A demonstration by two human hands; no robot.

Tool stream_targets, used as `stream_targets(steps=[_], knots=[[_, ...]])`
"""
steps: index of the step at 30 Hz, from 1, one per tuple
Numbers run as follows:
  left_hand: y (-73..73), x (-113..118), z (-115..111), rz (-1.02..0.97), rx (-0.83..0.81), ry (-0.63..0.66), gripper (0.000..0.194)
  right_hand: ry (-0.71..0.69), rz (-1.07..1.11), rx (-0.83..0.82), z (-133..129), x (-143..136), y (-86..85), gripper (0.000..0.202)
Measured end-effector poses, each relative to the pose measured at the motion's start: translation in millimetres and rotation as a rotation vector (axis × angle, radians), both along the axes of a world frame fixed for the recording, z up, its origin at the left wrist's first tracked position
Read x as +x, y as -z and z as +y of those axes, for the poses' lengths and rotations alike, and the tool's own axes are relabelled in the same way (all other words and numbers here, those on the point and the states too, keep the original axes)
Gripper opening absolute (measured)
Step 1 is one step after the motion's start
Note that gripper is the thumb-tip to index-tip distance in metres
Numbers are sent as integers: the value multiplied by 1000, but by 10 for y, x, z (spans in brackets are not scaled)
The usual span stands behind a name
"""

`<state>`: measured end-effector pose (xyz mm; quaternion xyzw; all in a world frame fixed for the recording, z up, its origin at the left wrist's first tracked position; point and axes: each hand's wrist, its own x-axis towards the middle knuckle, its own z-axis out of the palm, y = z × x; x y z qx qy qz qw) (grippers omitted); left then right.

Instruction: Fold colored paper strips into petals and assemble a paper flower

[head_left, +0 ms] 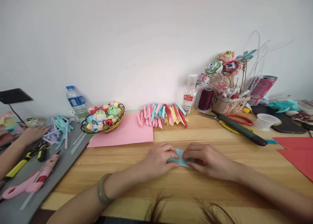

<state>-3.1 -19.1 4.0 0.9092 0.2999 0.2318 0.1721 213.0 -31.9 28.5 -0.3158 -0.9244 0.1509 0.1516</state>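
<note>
Paper (180, 157) is pinched in your left hand (160, 160) and right hand (209, 161), inside the surface's (195, 188) front edge. Press evenly.

On my left, a grey surface (61, 162) carries a pink glue gun (45, 171) and yellow-and-black pliers (18, 168). Behind it, a blue-capped water bottle (76, 101) stands near the wall (146, 38), beside a yellow basket (113, 126) of paper flowers (99, 115). On my right, a clear bottle (188, 100) with a white cap stands just beside a spool of dark red thread (205, 99). Further right are a wooden basket (230, 105) and a tilted pink can (264, 88). A long dark tool (244, 129) lies in front, near a white spool (266, 122).
</note>
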Motion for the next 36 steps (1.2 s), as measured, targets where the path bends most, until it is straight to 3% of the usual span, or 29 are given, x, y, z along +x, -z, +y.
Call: stream_targets(steps=[7,16,25,30,36], knots=[[-2,16,-26,160,159,20,29,39,-154,307,39,-5,182,25],[36,-23,-18,58,170,-30,23,64,-51,188,33,229,125,28],[-36,31,-131,-38,-172,-183,18,232,109,-74,-81,303,232,28],[-69,104,-131,-43,-347,-368,15,363,92,-150,-54,244,198,26],[-78,144,-60,-31,-397,-455,14,520,-6,-186,38,177,177,17]])
